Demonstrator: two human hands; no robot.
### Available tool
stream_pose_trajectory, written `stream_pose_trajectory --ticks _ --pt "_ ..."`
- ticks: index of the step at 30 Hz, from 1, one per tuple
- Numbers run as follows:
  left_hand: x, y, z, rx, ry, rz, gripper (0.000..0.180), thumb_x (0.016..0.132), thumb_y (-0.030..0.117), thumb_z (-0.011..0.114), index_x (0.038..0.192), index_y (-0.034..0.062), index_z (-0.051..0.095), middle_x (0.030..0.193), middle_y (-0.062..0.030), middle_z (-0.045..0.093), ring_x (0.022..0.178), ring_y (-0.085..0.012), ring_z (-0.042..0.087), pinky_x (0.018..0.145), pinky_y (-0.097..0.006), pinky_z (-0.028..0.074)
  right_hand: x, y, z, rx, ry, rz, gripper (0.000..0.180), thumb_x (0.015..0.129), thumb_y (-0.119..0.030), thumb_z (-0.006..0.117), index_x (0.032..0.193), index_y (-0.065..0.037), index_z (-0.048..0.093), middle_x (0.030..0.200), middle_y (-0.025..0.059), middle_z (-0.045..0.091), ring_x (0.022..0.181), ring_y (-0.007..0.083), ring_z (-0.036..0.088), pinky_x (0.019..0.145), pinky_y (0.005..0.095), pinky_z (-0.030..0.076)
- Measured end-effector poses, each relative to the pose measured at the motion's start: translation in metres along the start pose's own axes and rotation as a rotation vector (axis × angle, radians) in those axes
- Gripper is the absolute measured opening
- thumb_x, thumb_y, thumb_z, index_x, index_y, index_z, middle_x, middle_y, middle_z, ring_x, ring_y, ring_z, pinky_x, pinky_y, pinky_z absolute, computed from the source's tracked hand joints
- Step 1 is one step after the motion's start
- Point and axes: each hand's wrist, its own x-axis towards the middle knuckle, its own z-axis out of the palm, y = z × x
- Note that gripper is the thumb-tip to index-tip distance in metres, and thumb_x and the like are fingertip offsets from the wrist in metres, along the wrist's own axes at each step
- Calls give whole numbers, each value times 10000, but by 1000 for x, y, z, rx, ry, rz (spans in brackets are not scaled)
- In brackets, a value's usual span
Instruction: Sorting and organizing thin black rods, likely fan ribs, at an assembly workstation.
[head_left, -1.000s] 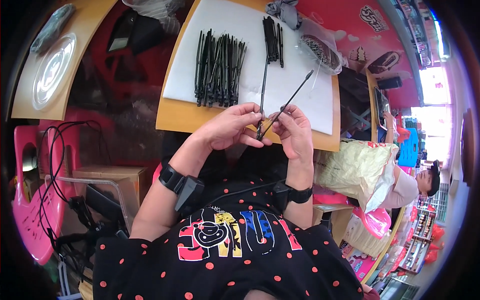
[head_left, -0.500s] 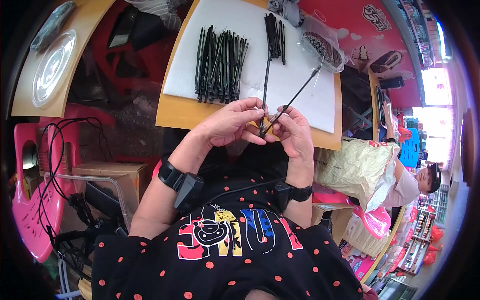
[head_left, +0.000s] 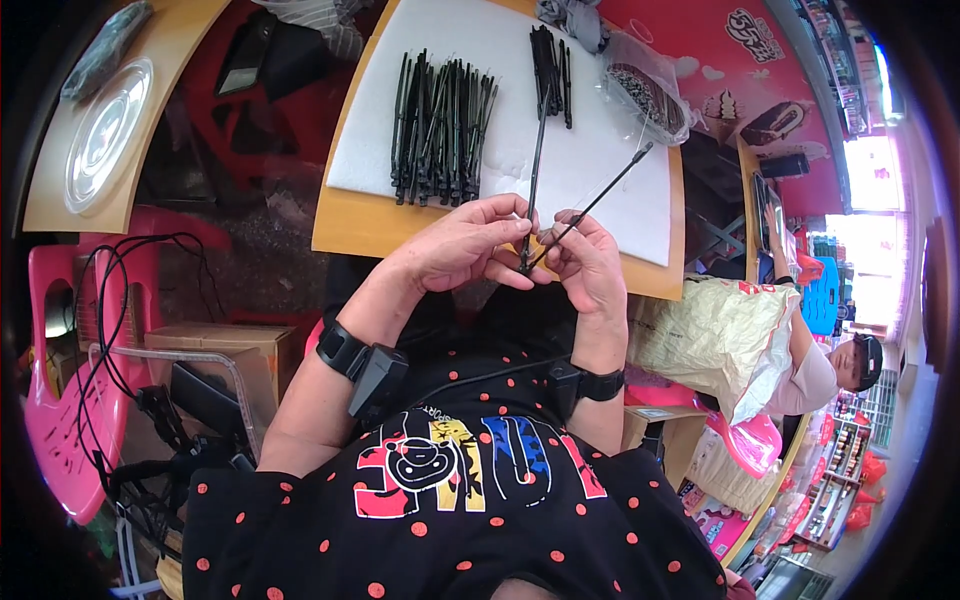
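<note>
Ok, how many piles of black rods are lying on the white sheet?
2: the larger pile on the left of the white sheet, and the smaller pile to its right, near the far edge. Some rods within each may be hidden.

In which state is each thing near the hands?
Left hand: closed on left black rod
Right hand: closed on right black rod
Left black rod: held
Right black rod: held, slanting away from left black rod
Large rod bunch: lying
Small rod bunch: lying
Clear bag: dark contents inside
White foam sheet: flat
</note>
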Motion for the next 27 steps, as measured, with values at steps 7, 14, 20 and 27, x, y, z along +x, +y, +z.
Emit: stream_pose_trajectory --ticks 7,14,20,27 --pt "2 -3 -2 11 56 43 180 953 171 497 1063 33 465 986 -83 566 907 -273 660 732 -290 588 -1 -1 1 -33 71 -103 130 836 -24 615 959 -31 574 798 78 657 646 107 613 584 225 505" --pt "4 -8 -4 308 97 52 176 899 124 586 1020 23 508 867 -28 536 877 -198 661 709 -232 564 -13 -8 21 -330 86 -368 150 852 8 574 1000 28 575 845 119 667 697 117 613 657 223 492" --pt "3 -5 2 340 120 53 121 889 96 586 967 22 529 859 -29 541 825 -171 661 684 -226 558 -18 -15 27 -341 47 -364 184 876 3 542 1045 50 598 873 120 668 711 113 613 665 221 492" --pt "2 -7 0 274 105 39 122 882 112 596 965 38 543 877 -34 533 822 -169 661 700 -228 558 -17 -15 26 -331 41 -351 193 902 -54 553 1062 44 597 883 113 663 723 115 619 683 227 505"
